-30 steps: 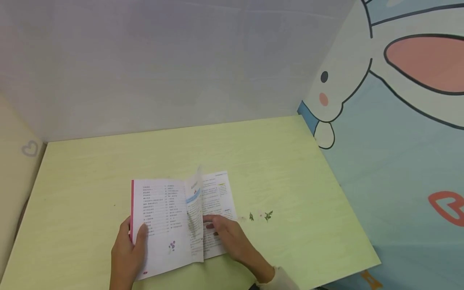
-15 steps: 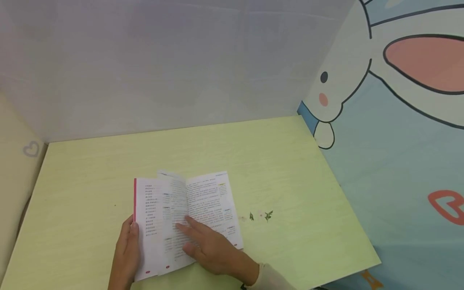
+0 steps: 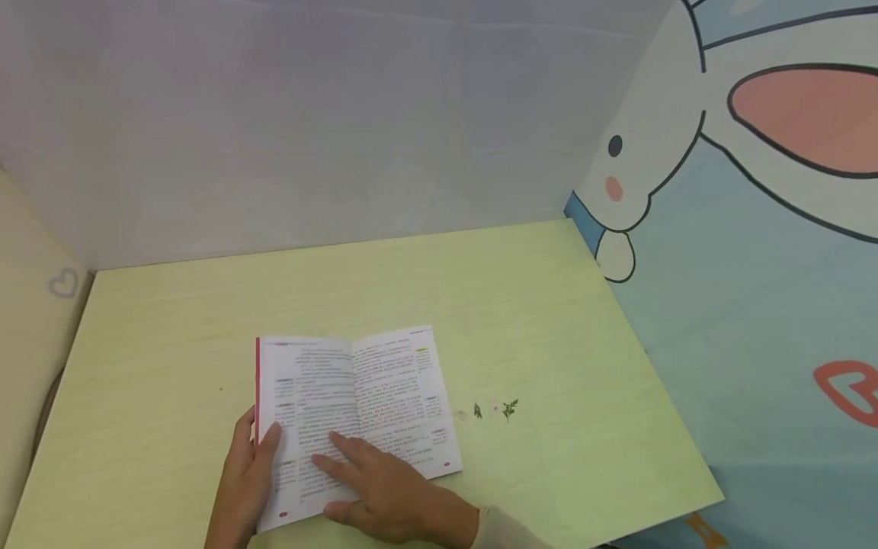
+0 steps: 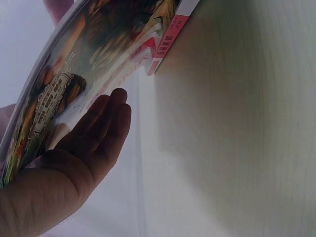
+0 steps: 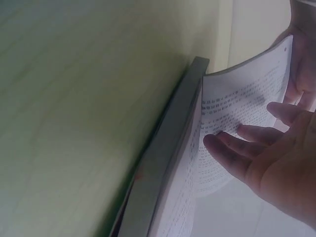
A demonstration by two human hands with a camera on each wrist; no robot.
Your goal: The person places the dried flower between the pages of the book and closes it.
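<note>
An open book [image 3: 405, 396] with printed text on both pages lies near the front of the table. My left hand [image 3: 245, 476] holds its left edge, thumb on the page and fingers behind the cover. In the left wrist view, the colourful picture cover [image 4: 64, 69] and red-marked spine [image 4: 170, 37] face that hand's fingers [image 4: 116, 118]. My right hand [image 3: 384, 488] spreads its fingers over the lower left page, its fingertips on the text. The right wrist view shows the thick stack of pages [image 5: 168, 143] and the right hand's extended fingers [image 5: 229, 155] by the raised left page [image 5: 247, 94].
The pale yellow-green table [image 3: 549, 305] carries a small leaf-and-flower print [image 3: 509, 409] right of the book. A grey-white wall panel [image 3: 329, 137] rises behind it. A cartoon-printed blue panel [image 3: 754, 320] stands to the right, a cream one [image 3: 41, 343] to the left.
A leaf that stood at the book's middle has swung over to the left and now lies flat. My right hand moved left with it, from the right page onto the left page.
</note>
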